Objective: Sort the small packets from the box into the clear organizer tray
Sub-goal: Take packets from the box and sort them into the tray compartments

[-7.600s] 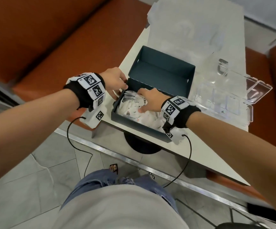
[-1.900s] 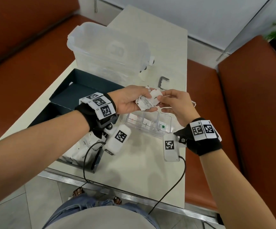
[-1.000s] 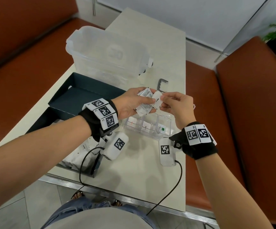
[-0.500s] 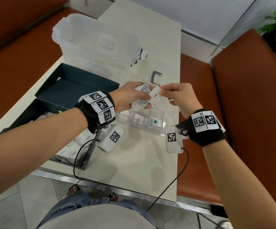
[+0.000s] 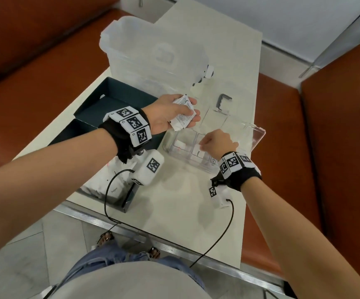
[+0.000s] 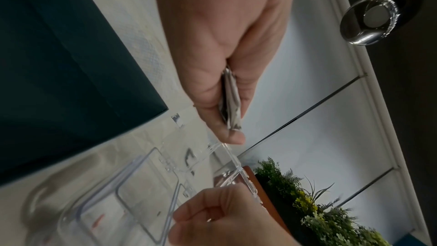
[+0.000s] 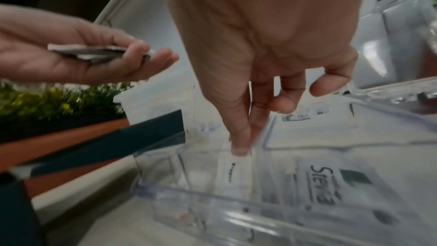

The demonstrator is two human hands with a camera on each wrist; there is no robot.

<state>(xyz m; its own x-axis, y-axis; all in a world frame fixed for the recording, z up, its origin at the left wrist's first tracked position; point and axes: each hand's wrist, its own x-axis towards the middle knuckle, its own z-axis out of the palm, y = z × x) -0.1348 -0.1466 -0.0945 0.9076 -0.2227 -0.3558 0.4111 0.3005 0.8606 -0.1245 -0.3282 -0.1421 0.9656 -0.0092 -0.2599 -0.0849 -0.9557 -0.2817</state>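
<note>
My left hand (image 5: 185,114) hovers above the far left of the clear organizer tray (image 5: 170,145) and grips a small stack of white packets (image 5: 182,117), seen edge-on in the left wrist view (image 6: 230,100). My right hand (image 5: 205,143) reaches down into a middle compartment. Its thumb and forefinger (image 7: 241,147) pinch the top edge of one white packet (image 7: 227,173), which stands inside that compartment. A Stevia packet (image 7: 331,184) lies in the compartment to its right. The dark box (image 5: 129,201) with several more packets (image 5: 114,182) sits at the near left.
The tray's clear lid (image 5: 252,134) lies open toward the table's right edge. The box's dark lid (image 5: 110,100) lies behind it, and a large frosted tub (image 5: 153,55) stands farther back. A grey clip (image 5: 224,100) lies beyond the tray. Orange benches flank the table.
My right hand has drawn one packet from the stack in my left hand and lowered it into the tray. My left hand stayed above with the stack.
</note>
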